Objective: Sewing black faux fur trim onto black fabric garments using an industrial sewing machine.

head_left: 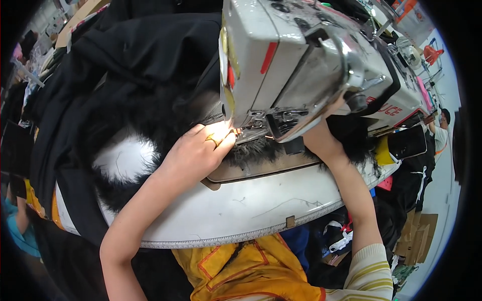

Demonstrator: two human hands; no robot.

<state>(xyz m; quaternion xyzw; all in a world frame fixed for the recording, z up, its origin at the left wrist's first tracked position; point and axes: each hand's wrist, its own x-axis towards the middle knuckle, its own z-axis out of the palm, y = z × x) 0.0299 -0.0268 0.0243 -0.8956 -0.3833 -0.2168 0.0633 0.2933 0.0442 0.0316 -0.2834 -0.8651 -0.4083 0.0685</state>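
Observation:
A white sewing machine (251, 60) stands over black cloth with black fur trim (258, 152) along it, and a lamp lights the needle area. My left hand (201, 143), with a ring on one finger, lies close to the needle on its left side. Its fingers are bent and pressed together on the edge of the black fur-trimmed cloth. My right hand (321, 140) reaches in under the machine's arm on the right, by the fur. The machine hides its fingers. Black garment cloth (165, 50) is heaped behind and left of my left hand.
The white table (241, 210) has a measuring tape along its curved front edge. A fur-edged loop (103, 185) lies on its left part. A dark phone-like slab (407, 143) stands at the right. Cardboard (416, 238) and other people are farther off.

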